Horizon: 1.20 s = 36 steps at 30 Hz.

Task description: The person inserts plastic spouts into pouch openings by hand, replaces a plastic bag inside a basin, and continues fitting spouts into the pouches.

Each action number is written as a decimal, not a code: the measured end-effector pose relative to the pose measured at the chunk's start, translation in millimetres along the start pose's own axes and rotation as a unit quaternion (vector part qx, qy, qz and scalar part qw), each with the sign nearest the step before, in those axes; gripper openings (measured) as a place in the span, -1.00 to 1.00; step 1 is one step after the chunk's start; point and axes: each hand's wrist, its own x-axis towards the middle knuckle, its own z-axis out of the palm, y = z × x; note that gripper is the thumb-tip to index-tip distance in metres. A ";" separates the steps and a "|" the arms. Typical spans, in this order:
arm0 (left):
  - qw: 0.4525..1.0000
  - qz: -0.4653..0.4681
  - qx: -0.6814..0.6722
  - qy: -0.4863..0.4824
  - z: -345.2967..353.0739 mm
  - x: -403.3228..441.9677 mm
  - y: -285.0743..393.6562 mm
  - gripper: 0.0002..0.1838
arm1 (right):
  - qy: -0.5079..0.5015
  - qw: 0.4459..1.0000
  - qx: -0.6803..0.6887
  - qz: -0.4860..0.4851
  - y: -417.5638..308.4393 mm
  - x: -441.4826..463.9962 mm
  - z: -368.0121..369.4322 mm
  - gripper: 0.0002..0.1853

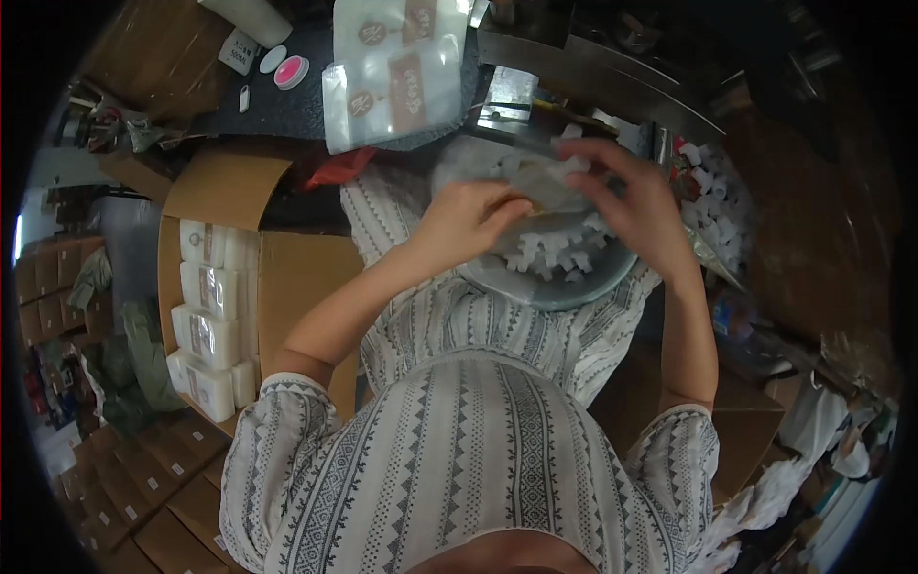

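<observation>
Patterned white-and-grey fabric clothing [459, 440] fills the view at six o'clock. At two o'clock, a round grey-blue basin [564, 298] holds branching translucent white pieces [553, 253]. Over it, the left hand [467, 218], fingers nearly closed, pinches a blurred translucent pouch [545, 182]. The right hand [626, 196], partly curled, is beside the pouch; blur hides whether it grips anything. At nine o'clock, an open brown cardboard carton [304, 316] contains stacked white packs [210, 341]. Printed clear plastic bags [397, 91] lie on the dark desk [287, 113] near twelve.

Garment [459, 450], lower centre: white, dark patterned stripes. Pieces [547, 251], centre: white; bowl [564, 300]: grey-blue. Jar [291, 72], upper left: pink.
</observation>
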 end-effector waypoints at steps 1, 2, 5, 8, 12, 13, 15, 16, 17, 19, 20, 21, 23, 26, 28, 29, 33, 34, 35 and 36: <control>1.000 0.002 -0.001 -0.001 3.9 9.5 -0.1 -0.87 | 0.056 0.998 -0.002 0.027 5.1 -0.3 -2.9 -0.72; 0.996 -0.075 -0.032 -0.030 6.8 20.4 -0.3 -0.83 | 0.111 0.992 -0.005 0.053 9.0 -1.6 -6.9 -0.73; 0.964 -0.188 -0.179 -0.050 17.6 54.9 -11.7 -0.74 | 0.145 0.972 -0.146 0.110 13.7 -18.6 -22.6 -0.72; 0.904 -0.245 -0.350 -0.028 25.1 72.3 -13.3 -0.68 | 0.158 0.938 -0.228 0.208 16.8 -26.1 -37.7 -0.76; 0.916 -0.235 -0.322 -0.045 14.8 64.5 -7.6 -0.57 | 0.219 0.865 -0.449 0.057 107.3 -24.1 -48.2 -0.77; 0.917 -0.232 -0.320 -0.043 3.9 63.1 -13.7 -0.57 | 0.199 0.861 -0.456 0.110 106.6 -22.5 -45.1 -0.78; 0.973 -0.033 -0.047 0.225 -23.3 55.3 -38.9 -0.58 | 0.181 0.854 -0.461 0.159 104.8 -18.6 -47.2 -0.80; 0.973 -0.039 -0.046 0.223 -29.2 42.9 -55.1 -0.58 | 0.195 0.879 -0.411 0.141 102.2 -23.0 -47.9 -0.78; 0.934 -0.002 0.259 0.246 -33.4 31.2 -74.0 -0.56 | 0.211 0.901 -0.360 0.122 99.0 -26.3 -49.3 -0.77; 0.806 0.097 0.528 0.250 -29.4 16.1 -84.2 -0.51 | 0.202 0.886 -0.391 0.147 87.2 -29.9 -49.4 -0.78; 0.804 0.099 0.529 0.252 -32.4 10.4 -82.2 -0.51 | 0.194 0.868 -0.423 0.175 79.3 -32.3 -49.4 -0.80; 0.867 0.057 0.435 0.235 -38.0 3.2 -78.6 -0.58 | 0.195 0.867 -0.423 0.177 68.2 -36.5 -49.8 -0.80; 0.919 0.010 0.331 0.214 -43.4 -11.5 -66.6 -0.64 | 0.218 0.937 -0.225 0.156 40.4 -42.9 -48.9 -0.79; 0.927 -0.076 0.284 0.234 -48.3 -14.9 -49.2 -0.78 | 0.157 0.979 -0.096 0.082 2.0 -33.5 -31.6 -0.76; 0.900 0.009 0.320 0.296 -44.8 -7.0 -47.2 -0.85 | 0.128 0.988 -0.064 0.048 -9.7 -17.2 -10.3 -0.76; 0.899 0.010 0.322 0.297 -47.1 -1.5 -57.9 -0.85 | 0.097 0.995 -0.033 0.012 -12.9 -9.3 -2.3 -0.77; 0.904 0.079 0.320 0.273 -53.1 10.3 -83.6 -0.90 | 0.096 0.991 -0.074 -0.049 -9.4 5.7 12.3 -0.78; 0.910 0.078 0.322 0.250 -52.6 5.5 -80.6 -0.90 | 0.098 0.992 -0.066 -0.054 -8.4 6.2 12.5 -0.79; 0.910 0.077 0.323 0.250 -53.1 0.0 -76.6 -0.90 | 0.099 0.992 -0.056 -0.059 -7.6 7.0 13.5 -0.80; 0.903 0.060 0.332 0.266 -54.1 -4.8 -64.4 -0.91 | 0.099 0.992 -0.055 -0.058 -7.2 7.8 15.1 -0.80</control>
